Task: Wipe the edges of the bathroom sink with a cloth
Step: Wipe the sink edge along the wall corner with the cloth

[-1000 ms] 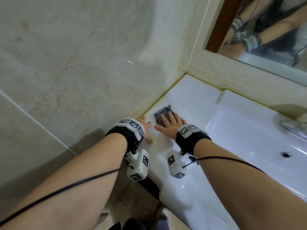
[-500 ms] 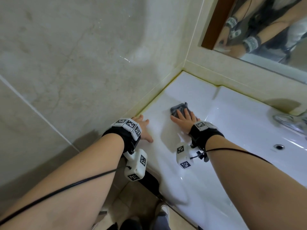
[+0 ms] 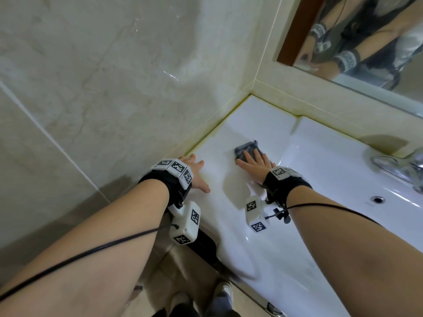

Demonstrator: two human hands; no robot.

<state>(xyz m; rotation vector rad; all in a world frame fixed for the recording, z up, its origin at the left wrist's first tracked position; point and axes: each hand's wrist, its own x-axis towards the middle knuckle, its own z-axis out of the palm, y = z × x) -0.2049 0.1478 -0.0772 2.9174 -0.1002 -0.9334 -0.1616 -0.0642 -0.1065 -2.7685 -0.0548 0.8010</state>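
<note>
A small dark grey cloth (image 3: pixel 247 150) lay flat on the white sink's (image 3: pixel 332 161) broad left rim; the rim gleamed wet.

1. Light is soft, even and fairly bright; small white glints streak the glossy wall (image 3: pixel 169 74);
2. The white sink (image 3: pixel 332 161) shines with pale highlights; a soft-edged shadow lies on it just near-left of the right hand (image 3: pixel 256 164);
3. Wide-angle bending tilts the mirror (image 3: pixel 366 42) frame and swells the forearms (image 3: pixel 343 248) at the lower edges;
4. The tap (image 3: pixel 398 165) at the right edge looks smeared and soft.
</note>
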